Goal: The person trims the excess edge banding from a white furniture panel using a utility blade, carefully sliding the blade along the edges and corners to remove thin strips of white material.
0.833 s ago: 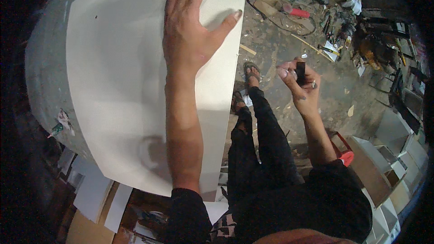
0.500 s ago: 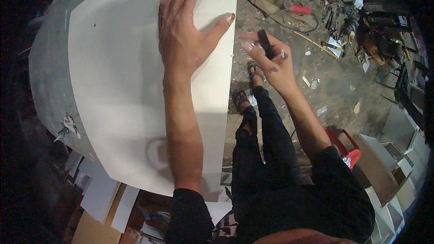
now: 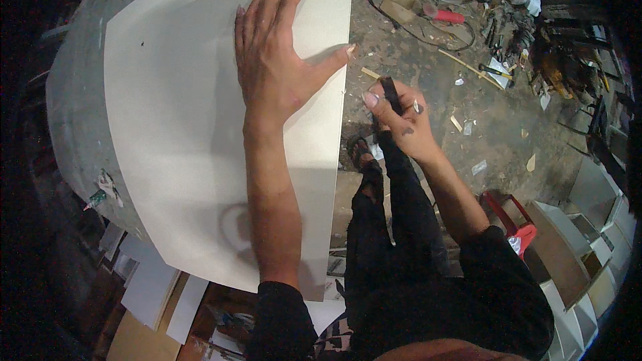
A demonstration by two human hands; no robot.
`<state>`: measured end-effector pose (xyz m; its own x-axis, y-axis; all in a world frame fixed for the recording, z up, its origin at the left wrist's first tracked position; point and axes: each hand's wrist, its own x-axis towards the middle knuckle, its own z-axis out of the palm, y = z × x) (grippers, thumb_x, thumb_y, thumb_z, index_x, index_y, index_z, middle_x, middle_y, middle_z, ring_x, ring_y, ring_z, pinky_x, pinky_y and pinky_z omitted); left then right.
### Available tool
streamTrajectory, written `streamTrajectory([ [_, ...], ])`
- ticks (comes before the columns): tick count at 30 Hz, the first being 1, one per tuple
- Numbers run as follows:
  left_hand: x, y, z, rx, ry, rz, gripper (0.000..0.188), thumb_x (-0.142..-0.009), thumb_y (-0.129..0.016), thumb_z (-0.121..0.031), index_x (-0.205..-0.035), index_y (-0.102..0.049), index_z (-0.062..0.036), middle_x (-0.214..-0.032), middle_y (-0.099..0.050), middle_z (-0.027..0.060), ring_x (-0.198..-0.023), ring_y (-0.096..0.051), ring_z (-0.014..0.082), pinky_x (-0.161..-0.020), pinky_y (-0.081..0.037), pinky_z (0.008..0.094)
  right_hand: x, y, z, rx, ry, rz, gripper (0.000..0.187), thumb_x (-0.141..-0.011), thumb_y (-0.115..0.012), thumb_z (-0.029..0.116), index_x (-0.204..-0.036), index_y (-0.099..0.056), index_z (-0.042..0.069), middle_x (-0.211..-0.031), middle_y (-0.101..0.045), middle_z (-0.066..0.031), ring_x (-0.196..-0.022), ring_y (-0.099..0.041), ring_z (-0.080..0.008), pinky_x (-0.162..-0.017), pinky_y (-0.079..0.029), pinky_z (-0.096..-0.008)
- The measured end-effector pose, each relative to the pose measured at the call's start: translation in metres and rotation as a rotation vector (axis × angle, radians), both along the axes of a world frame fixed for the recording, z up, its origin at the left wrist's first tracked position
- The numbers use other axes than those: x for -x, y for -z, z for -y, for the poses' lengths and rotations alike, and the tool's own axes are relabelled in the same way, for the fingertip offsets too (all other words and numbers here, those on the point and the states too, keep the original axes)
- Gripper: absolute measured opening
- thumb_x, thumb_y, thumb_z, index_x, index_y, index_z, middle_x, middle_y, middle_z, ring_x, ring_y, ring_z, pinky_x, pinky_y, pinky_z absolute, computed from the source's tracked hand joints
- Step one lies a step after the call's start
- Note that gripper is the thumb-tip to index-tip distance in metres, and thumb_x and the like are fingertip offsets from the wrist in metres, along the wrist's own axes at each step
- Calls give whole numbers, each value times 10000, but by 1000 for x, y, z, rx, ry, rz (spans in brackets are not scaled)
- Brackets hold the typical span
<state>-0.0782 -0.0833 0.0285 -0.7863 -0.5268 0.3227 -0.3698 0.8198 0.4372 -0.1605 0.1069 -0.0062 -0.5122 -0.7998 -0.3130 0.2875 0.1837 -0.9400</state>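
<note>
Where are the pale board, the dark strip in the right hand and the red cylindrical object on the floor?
Pale board [image 3: 184, 127]: head view, bare upper surface.
Dark strip [image 3: 391, 95]: head view, its visible middle.
Red cylindrical object [image 3: 449, 17]: head view, its red side.

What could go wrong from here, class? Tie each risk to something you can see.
The left hand has its thumb at the edge of the board; the dark strip in the right hand, held just beyond, might scrape that thumb if it slips. Dropped, the strip could hit the sandalled foot. Scraps littering the floor might trip someone.
</note>
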Motion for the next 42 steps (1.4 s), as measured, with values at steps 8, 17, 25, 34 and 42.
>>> streamTrajectory([
  [8,0,17,10,69,-29,18,705,-724,-779,-437,-1312,-542,-129,-1348,-526,92,-1313,-426,281,-1154,-220,511,-2,26,-30,-25,-33,-210,156,-862,-705,139,-824,-610,21,-671,-457,49,-641,-385,-61,-560,-314,-249],
  [17,4,0,-6,72,-31,-20,626,-733,-805,-317,-1271,-571,-97,-1309,-560,120,-1236,-487,321,-1061,-338,448,18,63,-65,-209,252,-265,266,-929,-629,244,-938,-654,-21,-727,-561,-16,-702,-480,-89,-625,-392,-266],
  [25,1,14,5,80,-48,34,708,-734,-769,-465,-1311,-538,-126,-1348,-524,98,-1313,-419,295,-1156,-207,519,26,78,-77,-322,204,-148,407,-1013,-463,338,-1013,-678,-7,-706,-438,27,-616,-367,-81,-552,-301,-257],
  [34,5,1,-8,88,-118,47,648,-800,-742,-406,-1305,-520,-68,-1360,-498,149,-1305,-415,332,-1114,-257,504,28,84,-65,-212,231,102,281,-1017,-478,251,-1099,-601,12,-695,-411,45,-585,-392,-68,-571,-385,-244],
  [42,2,20,-2,252,-190,-14,516,-857,-685,-394,-1257,-573,-88,-1312,-545,155,-1240,-489,341,-1051,-352,482,24,33,-42,-133,153,-46,273,-949,-634,171,-1161,-610,0,-811,-591,-7,-669,-545,-88,-599,-421,-240],
])
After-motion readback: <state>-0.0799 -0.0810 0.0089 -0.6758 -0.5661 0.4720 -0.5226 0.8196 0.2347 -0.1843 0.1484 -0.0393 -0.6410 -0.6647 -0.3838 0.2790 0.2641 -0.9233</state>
